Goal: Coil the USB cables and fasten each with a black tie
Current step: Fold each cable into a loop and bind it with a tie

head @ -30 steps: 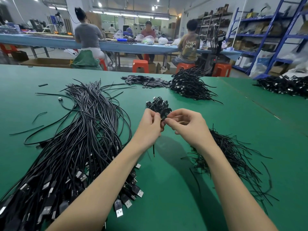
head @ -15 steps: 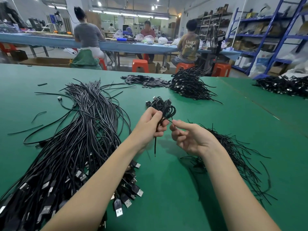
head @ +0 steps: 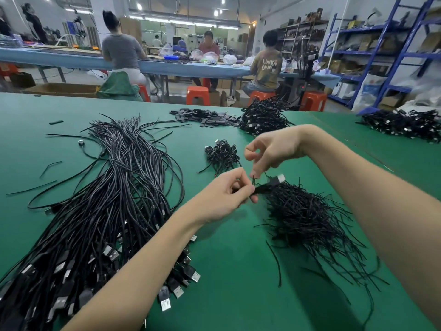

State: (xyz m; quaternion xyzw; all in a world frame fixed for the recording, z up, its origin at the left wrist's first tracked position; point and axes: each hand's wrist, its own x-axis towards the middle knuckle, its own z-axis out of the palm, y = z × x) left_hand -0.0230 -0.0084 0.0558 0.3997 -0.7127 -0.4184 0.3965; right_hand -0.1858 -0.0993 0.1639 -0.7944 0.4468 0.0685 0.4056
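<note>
Left hand [head: 224, 194] pinching a coiled USB cable [head: 269, 185] above the green surface [head: 226, 271], right hand [head: 269, 149] pinching a black tie [head: 253, 180] at it, over the heap of ties [head: 307, 218], loose cables [head: 107, 199] left.

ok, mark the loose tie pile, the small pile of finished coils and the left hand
loose tie pile [head: 307, 216], head view, middle of heap
finished coils [head: 220, 155], head view, centre of small pile
left hand [head: 224, 195], head view, back of hand

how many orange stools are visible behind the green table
4, perhaps more hidden. One stool under the seated person in grey, one empty stool at centre, one stool under the person in the printed shirt, one empty stool right of them.
</note>
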